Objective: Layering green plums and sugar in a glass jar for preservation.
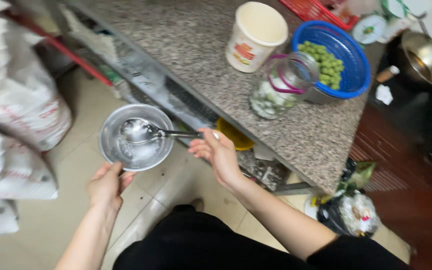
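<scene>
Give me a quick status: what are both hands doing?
Left hand grips steel bowl rim. Right hand holds ladle, scoop resting in bowl. Both held off the granite counter; nothing blocking.

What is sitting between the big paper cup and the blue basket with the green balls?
In the head view, a glass jar with a purple handle stands between the paper cup and the blue basket, slightly nearer the counter's edge.

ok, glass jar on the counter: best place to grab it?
Take the glass jar by its purple wire handle at the neck, coming from above on the counter-edge side. The blue basket crowds its far side and the paper tub stands close by, so a side wrap on the body looks tighter.
</scene>
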